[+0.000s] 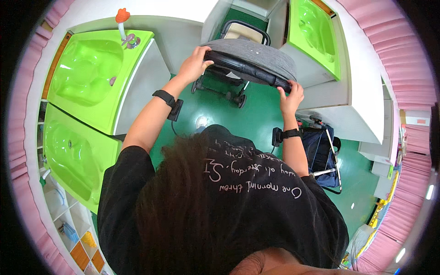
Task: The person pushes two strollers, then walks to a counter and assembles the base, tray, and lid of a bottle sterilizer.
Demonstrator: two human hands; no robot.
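A stroller (228, 95) stands upright ahead of me, with a grey fabric canopy (256, 49) that has a black front edge. My left hand (196, 63) grips the canopy's left end, fingers over the top and thumb on the near side. At the canopy's right end, my right hand (291, 95) is closed on the black edge, its thumb pointing up. Both arms reach forward, with a black strap and small device on each wrist. Behind the canopy show a beige panel (243, 32) and a black curved handle (250, 23). The canopy hides most of the seat.
Bright green basins (85, 75) line the left, one with an orange-topped tap fixture (122, 16). Another green basin (316, 30) sits in a white counter (341, 105) at the right. A folded dark-blue stroller (318, 151) is by my right arm. The floor (261, 112) is green.
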